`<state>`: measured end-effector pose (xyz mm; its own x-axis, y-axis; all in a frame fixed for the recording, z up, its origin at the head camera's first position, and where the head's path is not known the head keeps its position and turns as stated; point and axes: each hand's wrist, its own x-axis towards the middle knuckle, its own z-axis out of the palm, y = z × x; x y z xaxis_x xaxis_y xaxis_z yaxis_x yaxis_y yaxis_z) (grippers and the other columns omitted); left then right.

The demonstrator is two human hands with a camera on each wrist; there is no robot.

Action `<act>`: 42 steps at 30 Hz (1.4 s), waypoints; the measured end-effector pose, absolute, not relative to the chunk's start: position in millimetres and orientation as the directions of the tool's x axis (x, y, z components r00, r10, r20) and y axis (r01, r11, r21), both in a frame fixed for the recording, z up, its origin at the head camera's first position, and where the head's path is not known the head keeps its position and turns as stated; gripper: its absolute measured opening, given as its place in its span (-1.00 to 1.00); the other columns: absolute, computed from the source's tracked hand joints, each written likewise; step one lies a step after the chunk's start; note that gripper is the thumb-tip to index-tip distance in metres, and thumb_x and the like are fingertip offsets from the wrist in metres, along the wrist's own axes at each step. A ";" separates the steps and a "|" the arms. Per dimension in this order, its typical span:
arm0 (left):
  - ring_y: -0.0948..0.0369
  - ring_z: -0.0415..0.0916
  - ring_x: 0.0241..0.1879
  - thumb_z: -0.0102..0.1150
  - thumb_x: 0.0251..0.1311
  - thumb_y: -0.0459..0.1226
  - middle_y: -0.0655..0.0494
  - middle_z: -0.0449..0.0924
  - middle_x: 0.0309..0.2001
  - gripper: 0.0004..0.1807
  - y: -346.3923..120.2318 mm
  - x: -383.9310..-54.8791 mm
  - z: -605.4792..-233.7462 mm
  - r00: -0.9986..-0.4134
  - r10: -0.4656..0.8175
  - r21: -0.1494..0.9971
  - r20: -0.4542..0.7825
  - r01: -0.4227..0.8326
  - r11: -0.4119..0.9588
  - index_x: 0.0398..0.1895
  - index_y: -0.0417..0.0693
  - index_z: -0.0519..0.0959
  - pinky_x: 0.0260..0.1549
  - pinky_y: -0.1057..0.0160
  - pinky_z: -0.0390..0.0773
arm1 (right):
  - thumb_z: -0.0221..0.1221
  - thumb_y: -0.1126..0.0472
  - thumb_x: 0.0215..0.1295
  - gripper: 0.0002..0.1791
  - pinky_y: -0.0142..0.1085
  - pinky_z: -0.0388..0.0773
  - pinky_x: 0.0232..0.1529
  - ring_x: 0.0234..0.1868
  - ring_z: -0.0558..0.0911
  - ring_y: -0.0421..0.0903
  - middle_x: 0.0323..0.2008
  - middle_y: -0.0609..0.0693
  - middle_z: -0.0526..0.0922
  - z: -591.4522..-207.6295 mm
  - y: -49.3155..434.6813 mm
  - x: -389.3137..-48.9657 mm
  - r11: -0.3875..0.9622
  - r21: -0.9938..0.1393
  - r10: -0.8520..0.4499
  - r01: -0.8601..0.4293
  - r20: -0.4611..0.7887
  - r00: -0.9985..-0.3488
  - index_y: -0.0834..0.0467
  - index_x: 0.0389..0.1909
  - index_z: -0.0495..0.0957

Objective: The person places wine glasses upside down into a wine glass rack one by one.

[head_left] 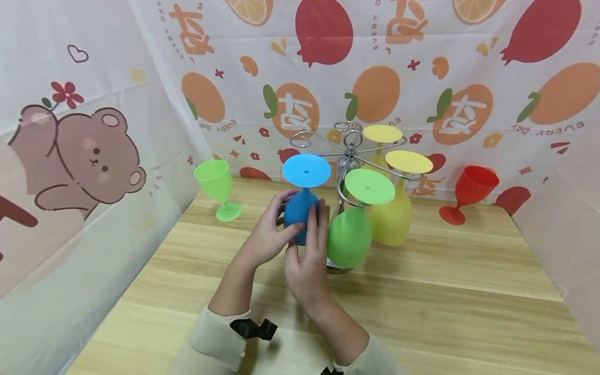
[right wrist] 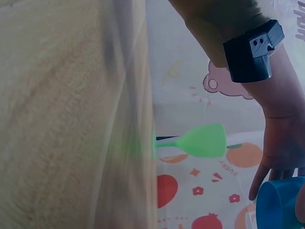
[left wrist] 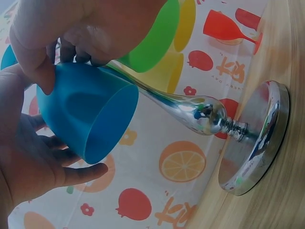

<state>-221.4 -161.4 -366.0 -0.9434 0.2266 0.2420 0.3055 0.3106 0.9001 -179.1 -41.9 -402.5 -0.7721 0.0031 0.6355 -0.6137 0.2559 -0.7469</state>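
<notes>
A blue goblet is upside down, foot uppermost, beside the metal goblet rack. My left hand curls round its bowl from the left, thumb across the front. From the near right, my right hand grips the same bowl between thumb and fingers. In the left wrist view, the bowl's mouth faces the rack's round base, apart from it. The blue foot overlaps a rack arm in the head view. Right beside my right fingers hangs a green goblet, upside down in a rack loop.
Two yellow goblets hang upside down at the rack's right and back. Upright on the wooden table are a green goblet at the left and a red goblet at the right. Printed cloth walls the back and sides.
</notes>
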 end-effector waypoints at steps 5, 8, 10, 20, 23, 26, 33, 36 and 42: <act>-0.09 0.21 0.36 0.18 0.29 -0.18 0.02 0.23 0.40 -0.31 -162.1 -220.7 -367.3 -0.947 0.226 0.903 0.227 0.292 0.315 0.44 0.23 0.14 0.25 -0.32 0.30 | 0.06 0.49 0.31 -0.11 -0.02 0.34 0.32 0.57 -0.09 0.08 0.58 0.08 -0.26 -402.6 -40.6 -178.6 0.267 -0.753 -0.005 -0.602 0.623 -0.782 0.12 0.57 -0.14; -0.07 0.21 0.36 0.19 0.28 -0.18 0.04 0.23 0.40 -0.30 -162.2 -219.1 -368.6 -0.951 0.217 0.905 0.221 0.283 0.319 0.45 0.25 0.15 0.26 -0.30 0.31 | 0.06 0.48 0.32 -0.12 -0.03 0.34 0.32 0.57 -0.08 0.07 0.58 0.08 -0.25 -403.5 -40.7 -177.5 0.266 -0.754 -0.015 -0.600 0.619 -0.785 0.12 0.57 -0.14; -0.06 0.21 0.36 0.19 0.28 -0.18 0.05 0.24 0.40 -0.30 -162.0 -218.5 -369.0 -0.951 0.214 0.903 0.223 0.284 0.322 0.45 0.25 0.15 0.26 -0.29 0.31 | 0.06 0.48 0.32 -0.12 -0.02 0.35 0.31 0.57 -0.06 0.08 0.58 0.09 -0.24 -403.6 -41.0 -176.7 0.269 -0.748 -0.015 -0.607 0.627 -0.779 0.12 0.57 -0.13; -0.07 0.22 0.35 0.17 0.30 -0.18 0.02 0.25 0.38 -0.32 -161.8 -218.3 -368.1 -0.946 0.222 0.902 0.235 0.298 0.314 0.45 0.24 0.16 0.26 -0.30 0.29 | 0.07 0.52 0.30 -0.13 0.00 0.33 0.31 0.56 -0.04 0.15 0.57 0.14 -0.19 -401.0 -40.9 -175.3 0.281 -0.721 -0.007 -0.633 0.658 -0.753 0.19 0.56 -0.10; -0.08 0.22 0.34 0.17 0.31 -0.18 0.01 0.25 0.38 -0.33 -161.7 -218.1 -367.2 -0.945 0.226 0.900 0.238 0.302 0.314 0.44 0.24 0.17 0.25 -0.30 0.31 | 0.06 0.53 0.29 -0.13 0.00 0.35 0.30 0.55 -0.02 0.16 0.57 0.15 -0.18 -400.9 -41.1 -175.7 0.285 -0.714 -0.007 -0.639 0.665 -0.747 0.19 0.56 -0.10; -0.08 0.24 0.33 0.17 0.31 -0.18 0.01 0.26 0.37 -0.34 -161.8 -218.1 -366.3 -0.942 0.229 0.896 0.244 0.310 0.318 0.44 0.21 0.18 0.25 -0.29 0.32 | 0.07 0.54 0.28 -0.14 0.00 0.36 0.28 0.55 0.00 0.18 0.56 0.18 -0.16 -401.0 -41.2 -176.3 0.296 -0.702 -0.002 -0.648 0.677 -0.736 0.21 0.55 -0.08; -0.09 0.25 0.33 0.18 0.30 -0.18 0.02 0.27 0.36 -0.32 -161.9 -218.8 -364.9 -0.938 0.236 0.889 0.254 0.323 0.324 0.45 0.18 0.18 0.25 -0.29 0.32 | 0.07 0.53 0.28 -0.16 0.00 0.35 0.30 0.54 0.01 0.18 0.56 0.19 -0.15 -400.8 -41.0 -177.7 0.319 -0.679 0.006 -0.662 0.700 -0.715 0.23 0.54 -0.04; -0.07 0.24 0.34 0.19 0.30 -0.17 0.03 0.26 0.38 -0.31 -161.8 -219.0 -364.0 -0.936 0.240 0.889 0.257 0.326 0.321 0.46 0.21 0.17 0.26 -0.29 0.31 | 0.07 0.51 0.28 -0.16 -0.01 0.37 0.29 0.54 0.02 0.17 0.56 0.18 -0.15 -399.5 -40.4 -177.1 0.325 -0.671 0.003 -0.667 0.706 -0.709 0.23 0.54 -0.04; -0.07 0.22 0.37 0.19 0.31 -0.11 0.03 0.24 0.40 -0.29 -161.8 -219.1 -360.8 -0.940 0.236 0.893 0.248 0.316 0.320 0.47 0.27 0.14 0.30 -0.29 0.25 | 0.13 0.52 0.23 -0.25 -0.04 0.39 0.28 0.51 0.11 0.21 0.49 0.28 0.04 -390.7 -33.6 -171.6 0.315 -0.565 0.033 -0.763 0.810 -0.586 0.40 0.45 0.10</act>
